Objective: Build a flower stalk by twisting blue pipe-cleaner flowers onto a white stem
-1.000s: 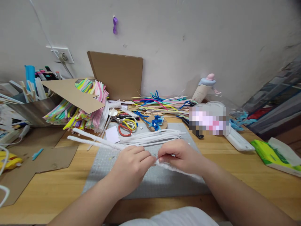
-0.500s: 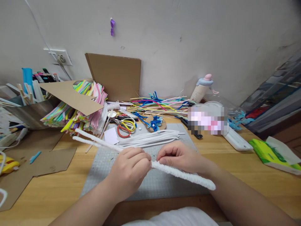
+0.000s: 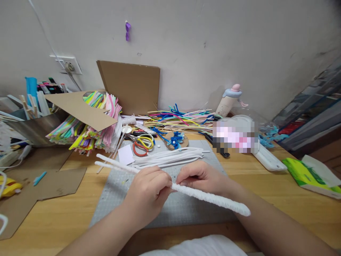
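Over the mat (image 3: 112,193), the left hand (image 3: 149,185) grips the white rod (image 3: 213,199); the right hand (image 3: 201,177), curled, meets it alongside, pinch unclear. The rod slants from the mat's far left to near right, its thick end on the right hand's side.

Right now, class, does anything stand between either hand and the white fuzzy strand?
Nothing visible does. The left hand is closed around the white fuzzy strand, and the right hand is close beside it, with no object showing between.
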